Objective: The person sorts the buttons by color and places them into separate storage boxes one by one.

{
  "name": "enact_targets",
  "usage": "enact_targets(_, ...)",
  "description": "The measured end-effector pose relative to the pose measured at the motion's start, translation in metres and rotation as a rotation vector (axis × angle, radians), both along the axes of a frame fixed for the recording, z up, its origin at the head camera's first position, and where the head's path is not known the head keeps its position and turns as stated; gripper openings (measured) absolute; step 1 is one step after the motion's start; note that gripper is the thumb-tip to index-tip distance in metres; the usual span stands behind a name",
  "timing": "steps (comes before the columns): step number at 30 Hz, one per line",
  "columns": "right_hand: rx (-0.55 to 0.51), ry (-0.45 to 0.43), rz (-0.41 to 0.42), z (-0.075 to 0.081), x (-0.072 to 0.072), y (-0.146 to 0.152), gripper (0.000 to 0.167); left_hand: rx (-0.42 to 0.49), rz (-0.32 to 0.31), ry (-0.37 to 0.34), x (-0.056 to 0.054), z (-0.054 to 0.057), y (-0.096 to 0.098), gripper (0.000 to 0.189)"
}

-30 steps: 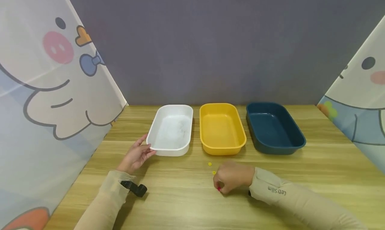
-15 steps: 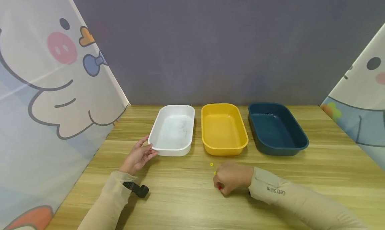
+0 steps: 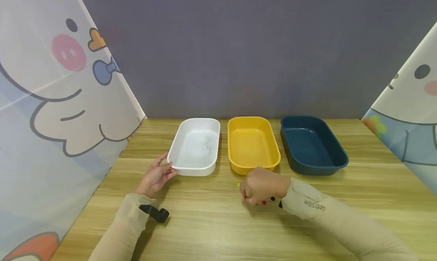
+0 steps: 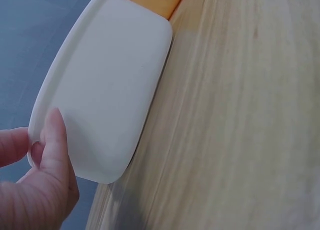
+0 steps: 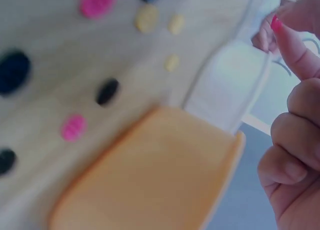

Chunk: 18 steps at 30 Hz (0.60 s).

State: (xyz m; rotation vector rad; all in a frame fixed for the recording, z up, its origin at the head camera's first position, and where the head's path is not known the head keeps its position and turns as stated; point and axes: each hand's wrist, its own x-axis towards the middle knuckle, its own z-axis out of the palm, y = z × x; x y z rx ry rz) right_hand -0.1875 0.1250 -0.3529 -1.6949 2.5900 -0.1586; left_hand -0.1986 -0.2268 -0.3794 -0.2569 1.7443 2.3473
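My right hand (image 3: 263,185) pinches a small red button (image 5: 276,23) between thumb and forefinger, in front of the yellow tray. Its other fingers are curled in the right wrist view. On the tabletop around that hand lie small round buttons: a yellow button (image 3: 238,185), a red button (image 3: 264,202) and a black button (image 3: 272,198). My left hand (image 3: 157,178) holds the near left corner of the white tray (image 3: 193,171), thumb and fingers on either side of the rim. The left wrist view shows a finger (image 4: 55,140) against its outer wall.
Right of the white tray stands the yellow tray (image 3: 254,169), then the dark blue tray (image 3: 317,170). A grey panel (image 3: 252,52) rises behind them. Blurred in the right wrist view are several more buttons, among them a pink button (image 5: 98,2) and a dark blue button (image 5: 12,72).
My right hand has risen and moved forward towards the yellow tray with the red button. A red and a black button now show beside it. The left hand has stayed on the white tray.
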Motion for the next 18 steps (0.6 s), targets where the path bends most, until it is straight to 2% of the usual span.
enact_targets(2,-0.004,-0.002,-0.020,0.006,-0.002,-0.001,0.010,-0.005,-0.001,0.012,0.000,0.001,0.000,0.062)
enact_targets(4,-0.017,0.041,-0.021,0.012,-0.005,0.000,0.008,-0.009,-0.001,0.019,0.000,0.001,0.000,0.062)
enact_targets(11,-0.114,0.157,0.024,0.031,-0.018,0.000,0.007,-0.007,0.000,0.007,0.001,-0.001,0.001,0.062)
enact_targets(18,-0.153,0.148,-0.010,0.042,-0.023,-0.007,0.004,0.018,-0.008,0.015,0.002,0.000,-0.003,0.062)
